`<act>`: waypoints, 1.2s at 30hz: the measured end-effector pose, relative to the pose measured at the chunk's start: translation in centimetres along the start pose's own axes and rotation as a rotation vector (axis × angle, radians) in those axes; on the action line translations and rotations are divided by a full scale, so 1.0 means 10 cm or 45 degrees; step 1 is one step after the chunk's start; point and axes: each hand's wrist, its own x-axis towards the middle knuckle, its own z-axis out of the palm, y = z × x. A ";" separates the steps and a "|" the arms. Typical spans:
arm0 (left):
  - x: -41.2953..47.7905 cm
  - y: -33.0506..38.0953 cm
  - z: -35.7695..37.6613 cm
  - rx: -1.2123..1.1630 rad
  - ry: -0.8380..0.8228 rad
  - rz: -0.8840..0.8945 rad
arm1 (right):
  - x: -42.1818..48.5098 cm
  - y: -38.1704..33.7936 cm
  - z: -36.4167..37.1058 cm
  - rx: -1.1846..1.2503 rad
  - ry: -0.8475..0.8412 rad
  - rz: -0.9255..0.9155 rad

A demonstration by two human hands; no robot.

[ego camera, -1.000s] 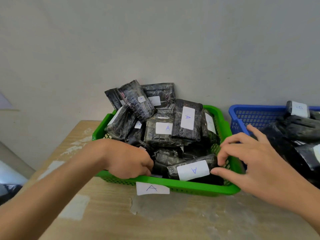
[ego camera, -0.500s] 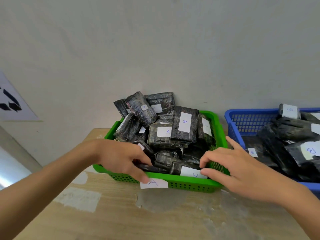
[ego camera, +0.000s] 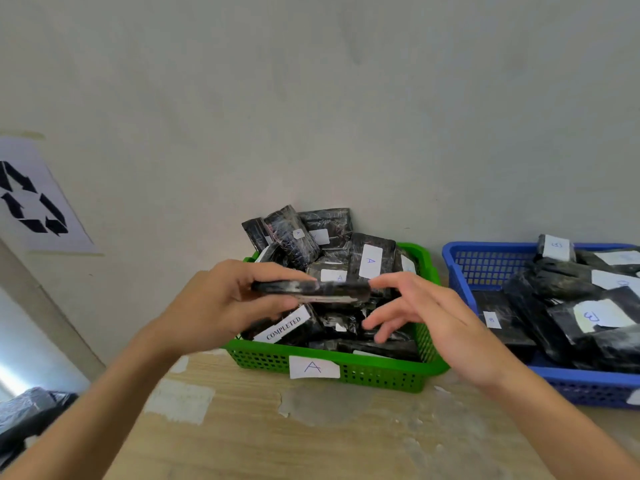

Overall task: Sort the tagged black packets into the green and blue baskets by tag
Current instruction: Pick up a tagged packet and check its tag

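While the wooden table carried both baskets side by side against the wall, the sorting looked far along. The green basket, at the left, was heaped above its rim with black packets. Every tag legible on them read A, matching the A label on its front wall. The blue basket, just beside it, held a lower heap whose readable tags looked like B.

One packet was out of the heaps, held flat and edge-on above the green basket, so its tag was hidden and its proper basket could not be judged. The left hand pinched its left end between fingers and thumb. The right hand had its fingers spread and slack, holding nothing; whether a fingertip touched the packet's other end could not be told. A slip reading COMPLETED lay in the green basket beneath, suggesting little remained beyond that one packet.
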 end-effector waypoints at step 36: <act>1.77 -0.13 1.19 1.200 -0.307 0.151 | 0.39 0.60 -1.38 -1.192 0.573 0.379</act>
